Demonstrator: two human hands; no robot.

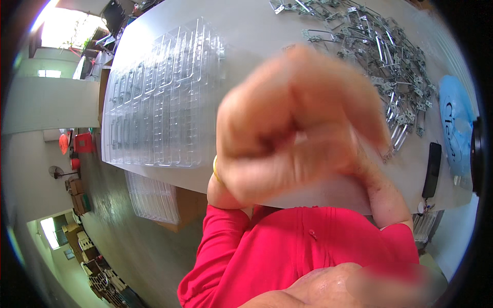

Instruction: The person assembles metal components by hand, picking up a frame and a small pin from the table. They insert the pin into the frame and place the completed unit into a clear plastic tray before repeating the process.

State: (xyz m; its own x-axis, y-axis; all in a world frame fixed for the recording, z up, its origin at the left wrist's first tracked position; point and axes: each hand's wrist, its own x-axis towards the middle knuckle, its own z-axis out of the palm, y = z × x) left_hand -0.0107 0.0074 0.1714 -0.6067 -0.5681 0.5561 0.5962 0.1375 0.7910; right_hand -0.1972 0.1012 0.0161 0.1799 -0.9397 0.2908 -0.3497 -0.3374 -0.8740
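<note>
My left hand [251, 138], with a yellow bangle [216, 169] at its wrist, is raised close to the camera and looks large and blurred. My right hand [339, 97] meets it there, and the two overlap, so the border between them is hard to make out. The fingers of both are curled inward. Whatever they pinch, if anything, is hidden. Behind them on the pale table [246, 31], a heap of metal bracket-like parts with thin rods [380, 51] spreads at the far right. Stacked clear plastic trays [159, 102] with moulded slots lie to the left.
A blue plastic bag [454, 123] lies at the right edge of the table, next to a black phone-like slab [433, 169]. Below the table's left front edge, more clear trays [151, 197] sit on a cardboard box [187, 208]. A standing fan [59, 172] is farther left.
</note>
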